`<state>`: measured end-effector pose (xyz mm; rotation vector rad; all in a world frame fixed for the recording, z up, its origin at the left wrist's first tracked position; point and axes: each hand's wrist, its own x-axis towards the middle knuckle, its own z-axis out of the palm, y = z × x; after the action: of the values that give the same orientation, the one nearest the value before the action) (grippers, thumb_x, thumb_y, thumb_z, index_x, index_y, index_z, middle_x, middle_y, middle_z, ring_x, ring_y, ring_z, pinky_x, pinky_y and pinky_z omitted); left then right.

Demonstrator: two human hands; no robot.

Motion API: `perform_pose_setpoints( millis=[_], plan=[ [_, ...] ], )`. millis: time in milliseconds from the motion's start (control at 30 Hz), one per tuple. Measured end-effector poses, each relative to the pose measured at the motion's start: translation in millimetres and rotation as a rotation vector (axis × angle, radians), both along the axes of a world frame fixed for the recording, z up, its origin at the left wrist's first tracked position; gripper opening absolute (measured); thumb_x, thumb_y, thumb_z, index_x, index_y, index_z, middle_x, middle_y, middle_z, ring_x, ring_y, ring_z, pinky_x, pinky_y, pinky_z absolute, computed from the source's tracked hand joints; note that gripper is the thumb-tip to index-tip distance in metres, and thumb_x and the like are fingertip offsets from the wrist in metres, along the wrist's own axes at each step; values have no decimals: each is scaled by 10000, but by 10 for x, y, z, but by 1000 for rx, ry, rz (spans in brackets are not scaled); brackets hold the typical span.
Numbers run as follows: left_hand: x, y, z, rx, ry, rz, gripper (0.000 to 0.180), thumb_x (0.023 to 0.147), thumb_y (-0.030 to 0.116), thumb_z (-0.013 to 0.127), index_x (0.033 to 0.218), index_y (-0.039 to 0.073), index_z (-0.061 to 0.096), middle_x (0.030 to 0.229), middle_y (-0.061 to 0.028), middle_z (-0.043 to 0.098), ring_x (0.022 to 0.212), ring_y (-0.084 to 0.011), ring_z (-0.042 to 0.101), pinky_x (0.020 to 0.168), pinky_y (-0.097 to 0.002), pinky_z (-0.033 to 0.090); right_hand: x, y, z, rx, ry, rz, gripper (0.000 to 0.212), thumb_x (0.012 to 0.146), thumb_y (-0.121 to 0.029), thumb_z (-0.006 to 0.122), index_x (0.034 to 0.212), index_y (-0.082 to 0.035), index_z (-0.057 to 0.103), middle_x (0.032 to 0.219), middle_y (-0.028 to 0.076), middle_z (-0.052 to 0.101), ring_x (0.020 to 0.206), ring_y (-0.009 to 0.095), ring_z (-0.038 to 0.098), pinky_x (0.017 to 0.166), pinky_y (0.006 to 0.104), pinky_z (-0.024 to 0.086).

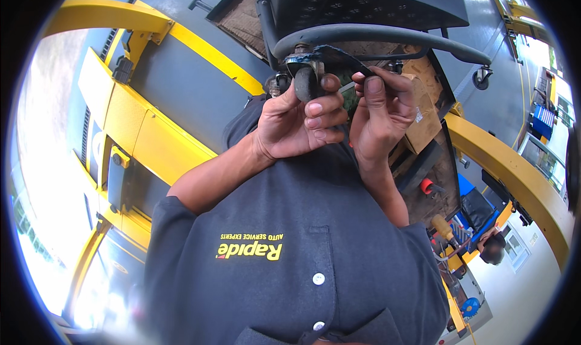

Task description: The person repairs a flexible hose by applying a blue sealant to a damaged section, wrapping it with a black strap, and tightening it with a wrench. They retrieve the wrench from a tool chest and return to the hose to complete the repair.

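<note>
My left hand (305, 118) is closed around a small dark caster wheel (307, 82), thumb on one side and fingers on the other. The caster is fitted to the end of a curved black tube (387, 35), part of a wheeled frame turned on its side. From the caster's mount a thin dark strip (346, 59) with a bluish, ragged edge runs to the right. Its far end is pinched between the thumb and fingers of my right hand (385, 106). Whether the strip is tied or wound around the mount, I cannot tell.
Above the tube is a black panel with small holes (369, 6). Another caster (482, 78) sticks out at the tube's right end. A cardboard box (425, 115) lies beside my right hand. Yellow lift beams (200, 58) flank me, and another person (493, 248) is at far right.
</note>
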<state>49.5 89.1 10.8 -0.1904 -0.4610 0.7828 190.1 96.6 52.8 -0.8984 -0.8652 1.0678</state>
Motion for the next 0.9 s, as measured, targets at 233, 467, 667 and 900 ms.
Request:
perform_pose_setpoints(
  millis=[233,467,667,900],
  plan=[
    [-3,-2,-13,1,1,-4,458,1052,474,555,1349,133,486,960,46,544,854,-90,490,798,-288,409,-21,-24,11,46,-16,12,147,953,69,672,1095,30,663,994,113,702,931,176,714,863,286,593],
    [-24,10,25,-19,14,-39,396,1044,408,589,1327,143,509,943,49,570,847,-86,511,797,-288,412,40,-1,-143,46,-36,22,148,949,66,681,1090,27,658,1001,110,712,943,163,714,851,256,572],
    [-51,35,78,-17,35,-58,341,1033,347,627,1301,157,539,924,54,595,839,-74,529,797,-286,410,76,-4,-225,31,12,-3,153,946,62,688,1090,20,661,1015,108,719,945,173,718,845,256,560],
    [0,6,2,8,-16,-6,460,1068,469,519,1371,124,509,962,39,547,838,-89,490,800,-280,409,37,25,-105,59,1,34,157,943,57,694,1088,7,662,1026,111,720,961,167,714,839,257,555]
  ],
)
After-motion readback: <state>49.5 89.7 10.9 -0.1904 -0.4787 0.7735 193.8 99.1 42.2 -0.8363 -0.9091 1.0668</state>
